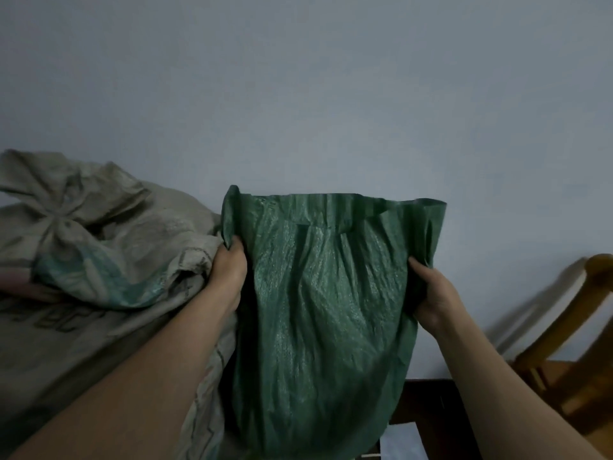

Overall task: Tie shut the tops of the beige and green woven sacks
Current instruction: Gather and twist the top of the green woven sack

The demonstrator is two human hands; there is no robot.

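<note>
Wall (298,94), pale grey, behind; beige sack (99,260) lies left, top bunched; green sack (318,293) upright at centre, touching it, mouth open; wooden chair (577,330) at right. Each side of the green sack's top is clenched, one by the left grip (229,268), one by the right grip (431,292).

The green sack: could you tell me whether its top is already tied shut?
No: the top of the green sack is spread wide, unknotted, with the left hand and right hand gripping its two sides.

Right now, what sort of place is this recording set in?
Probably a plain room in a home or storeroom: a bare pale wall, a wooden chair at the right, and a beige sack with its top gathered beside the green sack gripped by the left hand and right hand.
</note>
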